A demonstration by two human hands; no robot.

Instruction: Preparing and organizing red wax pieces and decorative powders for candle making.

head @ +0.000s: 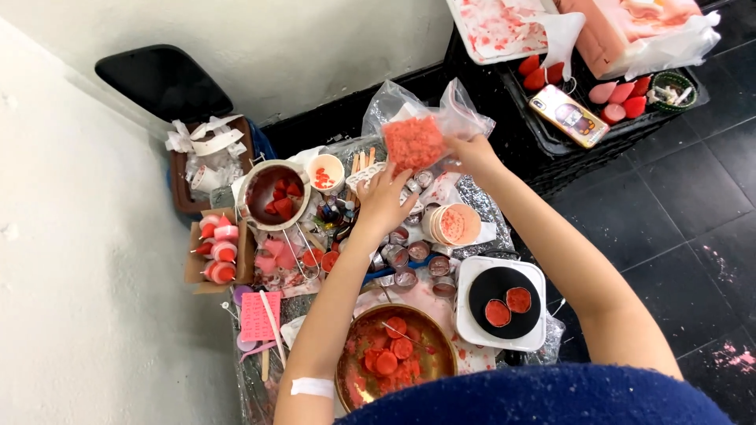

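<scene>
A clear plastic bag of red-orange granules [416, 138] hangs above a cluttered work surface. My right hand [470, 151] grips the bag at its right side. My left hand [383, 197] is under the bag's lower left corner, fingers touching it. Below the bag lies a stack of paper cups [453, 224] on its side, holding pinkish granules. Several small round metal tins [417, 260] lie around it. Near me a white hot plate with a black top [504, 303] carries two red discs. A brass bowl [391, 354] holds red wax discs and crumbs.
A metal pot with red heart shapes [273, 194] and a white cup [326, 171] stand at the left. A cardboard box of pink and red moulded pieces [217, 248], a pink silicone mould [260, 315], a black crate with a phone [568, 115] and a bin [209, 161] surround them.
</scene>
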